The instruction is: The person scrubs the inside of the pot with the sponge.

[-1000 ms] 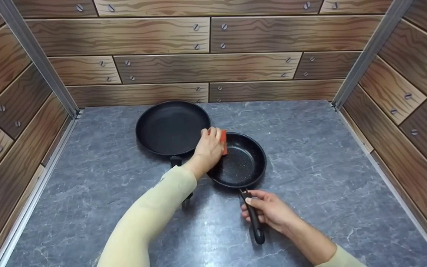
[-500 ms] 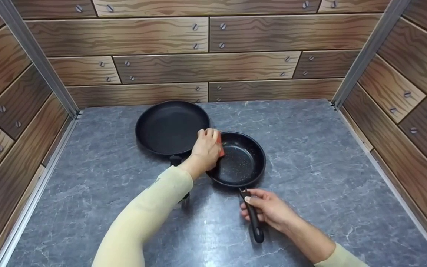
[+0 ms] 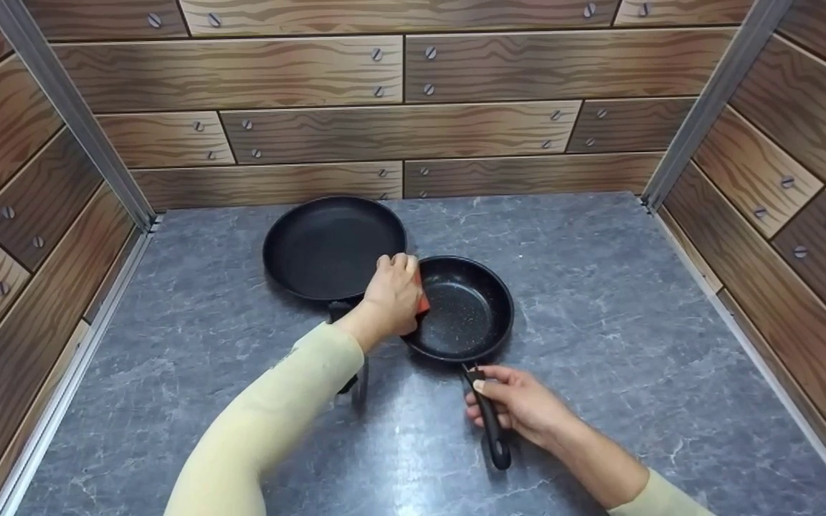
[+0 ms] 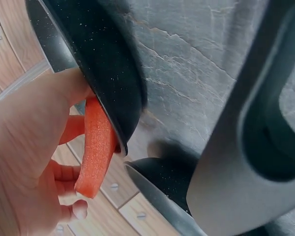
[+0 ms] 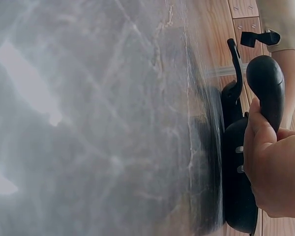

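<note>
In the head view, a small black speckled frying pan (image 3: 462, 319) sits on the table with its handle (image 3: 493, 430) toward me. My right hand (image 3: 524, 408) grips that handle near the pan, thumb on top. At the pan's left wall, my left hand (image 3: 393, 294) holds an orange-red sponge (image 3: 422, 292). The left wrist view shows the sponge (image 4: 96, 147) bent against the rim of the pan (image 4: 105, 64), thumb and fingers around it. From the right wrist, the right hand (image 5: 273, 167) appears wrapped around the black handle (image 5: 266, 88).
A larger black frying pan (image 3: 334, 247) lies behind and left, its handle (image 3: 340, 309) partly hidden under the left forearm. The grey marbled table (image 3: 599, 301) is enclosed by wood-patterned walls (image 3: 312, 72) with metal corner posts (image 3: 79, 115).
The left hand and sponge have slid left and slightly toward me along the small pan's left wall. The right hand stays on the handle, and both pans keep their places.
</note>
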A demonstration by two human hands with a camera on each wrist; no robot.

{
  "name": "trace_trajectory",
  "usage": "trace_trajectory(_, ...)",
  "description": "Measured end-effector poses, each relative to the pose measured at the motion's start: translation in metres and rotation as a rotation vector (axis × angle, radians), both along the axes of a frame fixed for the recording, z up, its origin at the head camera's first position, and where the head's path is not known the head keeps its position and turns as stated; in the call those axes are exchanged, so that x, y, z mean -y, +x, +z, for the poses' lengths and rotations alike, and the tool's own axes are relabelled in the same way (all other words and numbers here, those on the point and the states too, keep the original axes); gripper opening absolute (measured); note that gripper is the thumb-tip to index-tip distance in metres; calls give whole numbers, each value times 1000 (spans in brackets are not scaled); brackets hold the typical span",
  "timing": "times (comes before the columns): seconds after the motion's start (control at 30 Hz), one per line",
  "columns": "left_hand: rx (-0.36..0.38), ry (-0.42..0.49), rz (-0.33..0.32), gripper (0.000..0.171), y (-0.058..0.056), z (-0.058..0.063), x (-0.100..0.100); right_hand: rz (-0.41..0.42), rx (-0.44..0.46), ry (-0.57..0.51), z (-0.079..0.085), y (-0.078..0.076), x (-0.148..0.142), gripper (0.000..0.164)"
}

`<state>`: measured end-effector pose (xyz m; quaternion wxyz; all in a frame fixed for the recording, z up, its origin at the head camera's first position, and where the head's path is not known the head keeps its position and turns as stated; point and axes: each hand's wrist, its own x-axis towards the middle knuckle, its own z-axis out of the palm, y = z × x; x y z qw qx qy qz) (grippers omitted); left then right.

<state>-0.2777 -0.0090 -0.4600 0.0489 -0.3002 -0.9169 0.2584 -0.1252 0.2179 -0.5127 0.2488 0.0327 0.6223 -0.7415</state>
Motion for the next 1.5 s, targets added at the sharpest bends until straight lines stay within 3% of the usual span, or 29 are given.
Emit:
trace_trajectory(0.5,111,39,-41,59,5,6,17,-3,-2,-4,-1,-1,-1,53)
trace_trajectory(0.73,174,56,-66,54,4,8,20,4,3,-20,-4,0,0,53)
trace_trajectory(1.5,345,270,-92,44,9,12,28,-2,5,-24,-2,0,-2,50)
